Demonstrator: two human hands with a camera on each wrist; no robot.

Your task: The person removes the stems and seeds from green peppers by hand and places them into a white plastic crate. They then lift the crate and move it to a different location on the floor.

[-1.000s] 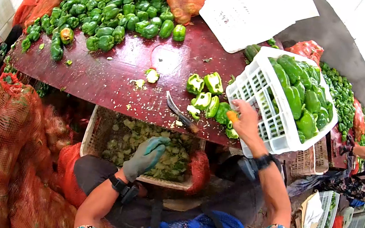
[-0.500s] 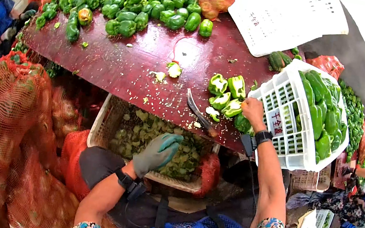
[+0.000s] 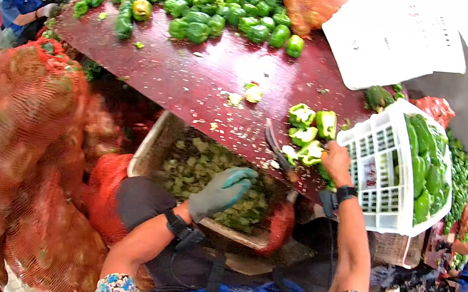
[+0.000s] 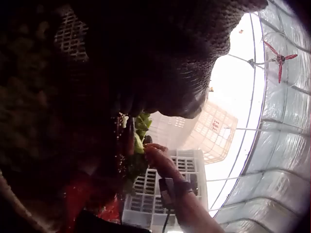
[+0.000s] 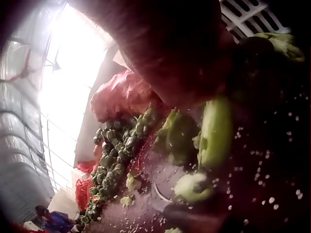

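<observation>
- Right hand (image 3: 337, 163): bare, fingers bent, their tips against a cut pepper (image 3: 309, 153) near the desk's edge. I cannot tell whether it is gripped or only touched.
- Left hand (image 3: 222, 193): gloved, fingers loosely extended, holding nothing; I judge it idle.
- Just beyond the right hand, more cut peppers (image 3: 325, 124) sit clustered, I suspect for a short reach.
- Left of it lies a knife (image 3: 274, 143), handle toward the body, which I'd call handy for picking up.
- Right of it, a white crate (image 3: 366, 168) holds green peppers, its slotted side facing that hand.
- Beneath the left hand, a bin (image 3: 146, 145) of pale trimmings, probably placed below the desk (image 3: 214, 81) to catch waste.
- Farthest from both hands, I note whole peppers (image 3: 202, 4) heaped across the desk.
</observation>
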